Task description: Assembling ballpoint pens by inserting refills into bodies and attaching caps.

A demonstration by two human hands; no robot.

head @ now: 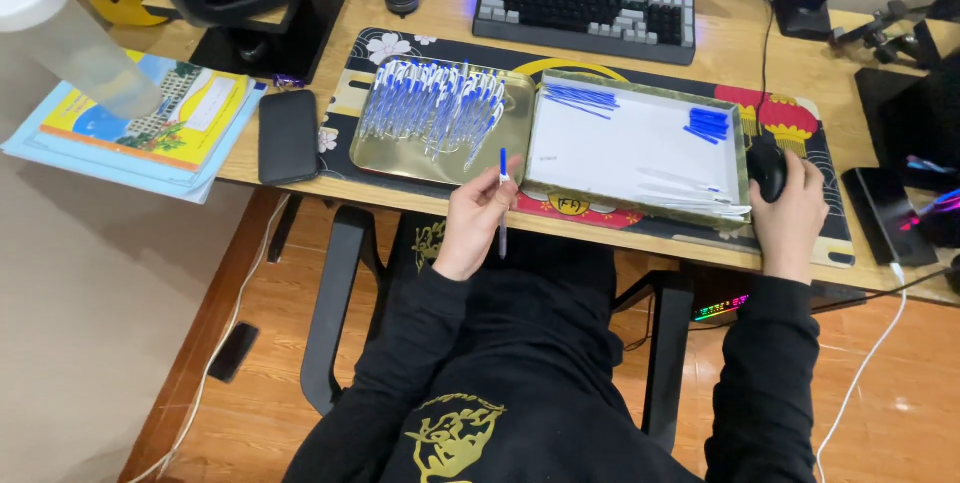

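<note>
You are pinching a slim pen [502, 201] between the thumb and fingers of your left hand [474, 221], just off the near edge of the wooden tabletop [730, 43]. The pen is a thin, straight plastic stick with a blue upper end; its long axis is running nearly vertical in the view, blue end pointing away from you toward the trays, the other end pointing back toward your lap.

Your right hand [790, 215] is lying curled over a black, rounded mouse [768, 167], palm down, fingers draped on its top.

Just beyond the pen, a shallow gold metal tray [385, 161] is holding a loose heap of matching blue-and-white pens [432, 108], most lying roughly lengthwise away from you. Touching it on the right, a rectangular box lid [640, 148] with a flat white inside is holding thin blue refills [580, 98], small blue caps [709, 124] and clear tubes [690, 193]. Both are sitting on a printed desk mat [380, 48]. A flat black phone [287, 136] is lying to the left.
</note>
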